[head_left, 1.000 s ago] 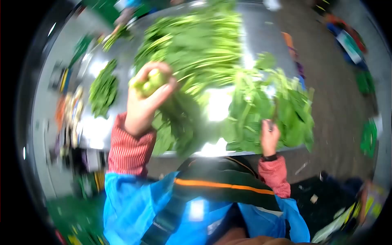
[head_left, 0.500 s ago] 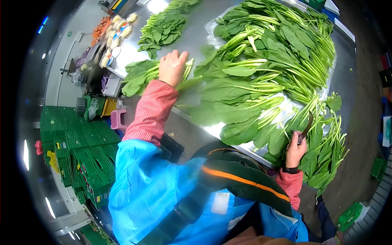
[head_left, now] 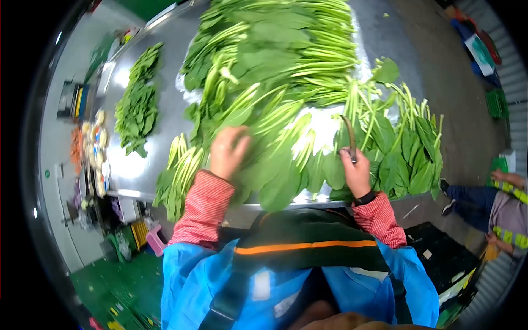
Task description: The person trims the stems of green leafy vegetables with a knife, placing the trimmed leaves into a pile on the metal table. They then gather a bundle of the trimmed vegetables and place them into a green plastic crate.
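My left hand (head_left: 227, 154), a little blurred, is over the left part of the leafy greens (head_left: 275, 176) near the table's front edge, thumb apart from the fingers and nothing visible in it. To its left a small bunch of greens (head_left: 181, 170) lies at the table edge, stems pointing away from me and leaves hanging toward me. My right hand (head_left: 357, 173) is closed round the handle of a small knife with a curved, brownish blade (head_left: 350, 132) that points up and away. Leafy stalks lie close on both sides of that hand.
A large heap of greens (head_left: 275, 38) covers the far middle of the metal table (head_left: 173, 82), on a clear plastic sheet. Another row of greens (head_left: 137, 110) lies at the left. More stalks (head_left: 412, 148) lie at the right edge. A person (head_left: 506, 209) is at the far right.
My left hand has moved from the bunch at the left back over the loose greens, leaving that bunch at the table edge. The view has turned rightward; my right hand still holds the knife.
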The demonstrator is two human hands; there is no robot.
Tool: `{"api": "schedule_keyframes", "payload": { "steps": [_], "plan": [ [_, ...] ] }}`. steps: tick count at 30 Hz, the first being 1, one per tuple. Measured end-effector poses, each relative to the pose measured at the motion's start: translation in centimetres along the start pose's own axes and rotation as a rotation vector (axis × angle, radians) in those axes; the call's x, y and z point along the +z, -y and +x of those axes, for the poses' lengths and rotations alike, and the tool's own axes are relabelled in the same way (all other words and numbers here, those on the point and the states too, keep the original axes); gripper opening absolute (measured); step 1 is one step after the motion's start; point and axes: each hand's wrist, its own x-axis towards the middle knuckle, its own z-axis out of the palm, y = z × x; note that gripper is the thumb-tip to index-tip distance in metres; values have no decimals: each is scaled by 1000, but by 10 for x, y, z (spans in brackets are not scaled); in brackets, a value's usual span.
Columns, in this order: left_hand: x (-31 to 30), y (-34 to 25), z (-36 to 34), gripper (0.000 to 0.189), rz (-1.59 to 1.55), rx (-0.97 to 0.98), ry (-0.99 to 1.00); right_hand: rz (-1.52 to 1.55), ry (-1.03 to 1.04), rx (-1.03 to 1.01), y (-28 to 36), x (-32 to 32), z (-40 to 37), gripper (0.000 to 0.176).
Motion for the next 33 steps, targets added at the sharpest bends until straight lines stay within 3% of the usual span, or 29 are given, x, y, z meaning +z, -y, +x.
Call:
{"api": "schedule_keyframes", "payload": {
  "steps": [2, 6, 8, 10, 12, 16, 17, 18, 20, 21, 22, 24, 29, 33],
  "plan": [
    [38, -39, 19, 22, -236, -33, 209, -1, -12, 21, 2, -5, 2, 18],
    [127, -89, 63, 31, -469, 76, 277, 63, -40, 21, 3, -22, 4, 16],
    [170, -103, 88, 39, -625, -132, 314, 72, -51, 15, 5, -33, 3, 15],
    [195, -125, 113, 56, -440, -166, 235, 63, -43, 23, 4, -45, -1, 14],
    [232, -129, 135, 61, -184, -159, 137, 106, -46, 73, -1, -56, -5, 13],
    [255, -128, 150, 44, 49, -77, 137, 109, -68, 104, -20, -84, -6, 14],
    [264, -118, 152, 35, -18, -65, 117, 123, -66, 142, -17, -95, -3, 16],
    [270, -110, 151, 27, -183, -200, 171, 140, -63, 180, -18, -105, 1, 17],
    [242, -127, 144, 21, -723, -426, 277, 156, -62, 172, -20, -125, 16, 20],
    [215, -144, 139, 18, -815, -485, 361, 57, -49, 112, -17, -134, 25, 18],
    [210, -139, 134, 24, -887, -411, 387, -44, -37, 50, -13, -142, 35, 16],
    [179, -170, 118, 31, -1035, -485, 428, -273, -89, -242, 9, -145, 53, 11],
    [151, -190, 78, 32, -1084, -391, 467, -642, -29, -687, 48, -144, 79, 18],
    [141, -200, 63, 31, -1000, -313, 422, -685, 26, -743, 60, -138, 86, 22]
  ]
}}
